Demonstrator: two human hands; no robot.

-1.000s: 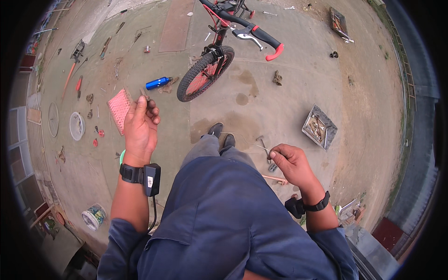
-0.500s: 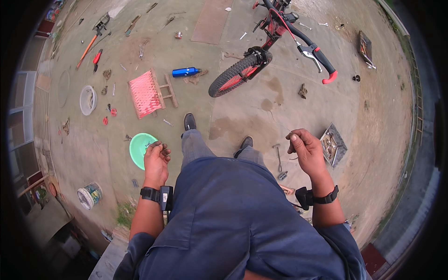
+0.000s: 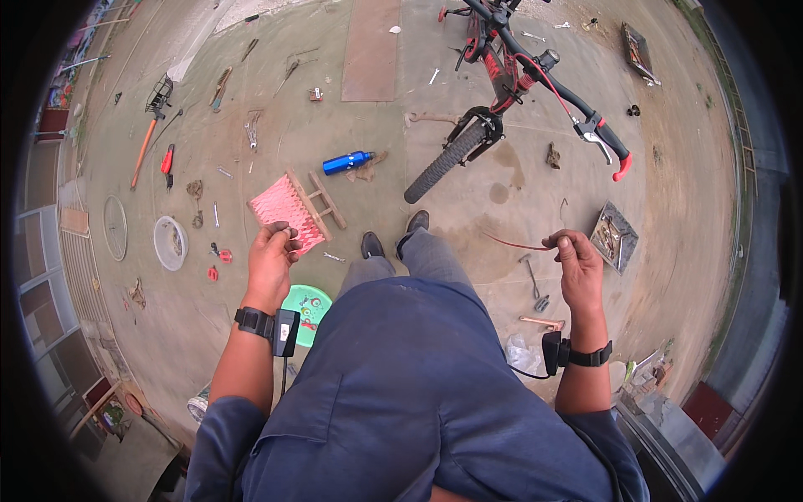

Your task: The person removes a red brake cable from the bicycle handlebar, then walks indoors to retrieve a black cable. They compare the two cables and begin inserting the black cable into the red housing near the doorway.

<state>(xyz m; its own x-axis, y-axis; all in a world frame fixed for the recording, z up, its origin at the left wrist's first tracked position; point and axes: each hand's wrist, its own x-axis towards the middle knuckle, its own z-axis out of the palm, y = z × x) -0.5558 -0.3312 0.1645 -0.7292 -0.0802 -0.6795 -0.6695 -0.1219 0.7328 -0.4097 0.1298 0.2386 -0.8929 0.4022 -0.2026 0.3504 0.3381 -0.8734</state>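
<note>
In the head view, the right hand (image 3: 579, 261) is nearly closed, thumb and fingers pinching a thin reddish-brown cable (image 3: 520, 245) that stretches leftward from the fingertips. The left hand (image 3: 272, 261), loosely curled before the pink woven stool (image 3: 283, 201), may be empty; I cannot tell.

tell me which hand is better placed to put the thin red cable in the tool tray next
Probably the right hand: it holds the thin red cable and appears beside the tool tray in this view. The left hand shows farther off, by the pink stool.
</note>
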